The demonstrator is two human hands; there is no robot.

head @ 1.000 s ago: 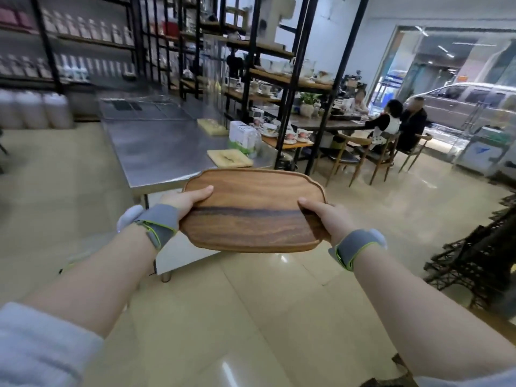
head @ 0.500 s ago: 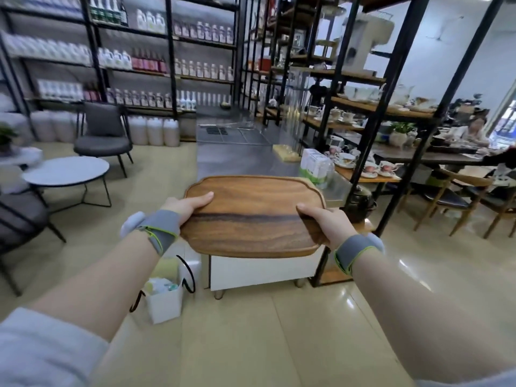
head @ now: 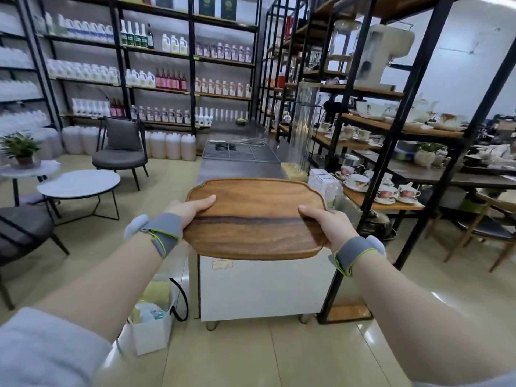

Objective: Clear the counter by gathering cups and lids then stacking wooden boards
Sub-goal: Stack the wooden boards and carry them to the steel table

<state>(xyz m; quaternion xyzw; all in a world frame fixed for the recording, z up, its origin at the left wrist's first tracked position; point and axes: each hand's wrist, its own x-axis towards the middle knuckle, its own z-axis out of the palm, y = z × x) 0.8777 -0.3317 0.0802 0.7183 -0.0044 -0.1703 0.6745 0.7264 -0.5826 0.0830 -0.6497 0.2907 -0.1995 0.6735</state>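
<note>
A dark wooden board (head: 255,216) with scalloped corners is held level in front of me, over the near end of the steel counter (head: 237,169). My left hand (head: 190,210) grips its left edge, thumb on top. My right hand (head: 325,223) grips its right edge the same way. Farther along the counter lies a pale yellow board (head: 291,170) beside a white carton (head: 324,181). The board in my hands hides the counter's near surface.
A black metal rack (head: 391,129) with teacups and pots runs along the counter's right side. A white bag (head: 152,321) stands on the floor by the counter's left foot. Round tables (head: 79,184) and grey chairs (head: 121,152) are at left; bottle shelves line the back wall.
My view has swung left and come closer to the counter's end, which now lies straight ahead. Both hands keep the same grip on the wooden board.
</note>
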